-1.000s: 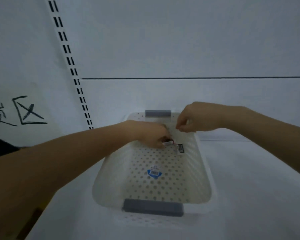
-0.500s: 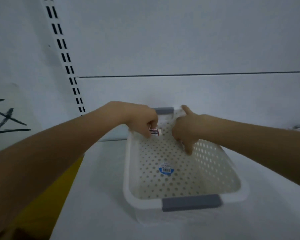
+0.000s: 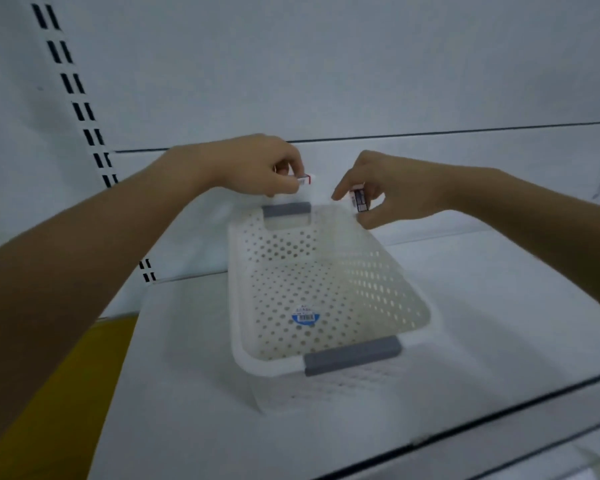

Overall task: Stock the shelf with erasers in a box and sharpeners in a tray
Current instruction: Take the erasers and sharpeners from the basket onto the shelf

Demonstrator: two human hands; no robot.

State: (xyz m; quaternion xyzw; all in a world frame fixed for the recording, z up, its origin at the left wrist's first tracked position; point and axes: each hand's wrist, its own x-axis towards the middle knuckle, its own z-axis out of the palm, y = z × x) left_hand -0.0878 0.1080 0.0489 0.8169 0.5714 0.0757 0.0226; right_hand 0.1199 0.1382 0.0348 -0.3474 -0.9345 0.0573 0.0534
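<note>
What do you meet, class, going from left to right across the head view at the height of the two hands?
Slotted upright → left hand → left eraser, pinched in its fingers → right eraser → right hand, which pinches it.

— Where does the basket (image 3: 234, 289) sit?
— On the shelf (image 3: 187, 375), far end toward the back panel (image 3: 326, 64).
— And the hands?
— Above that far end: the left hand (image 3: 257, 164) holds the first eraser (image 3: 303, 180) on the left, and the right hand (image 3: 392, 188) holds the second eraser (image 3: 359, 200) on the right, the two apart. A label (image 3: 305, 317) lies on the basket's floor.
</note>
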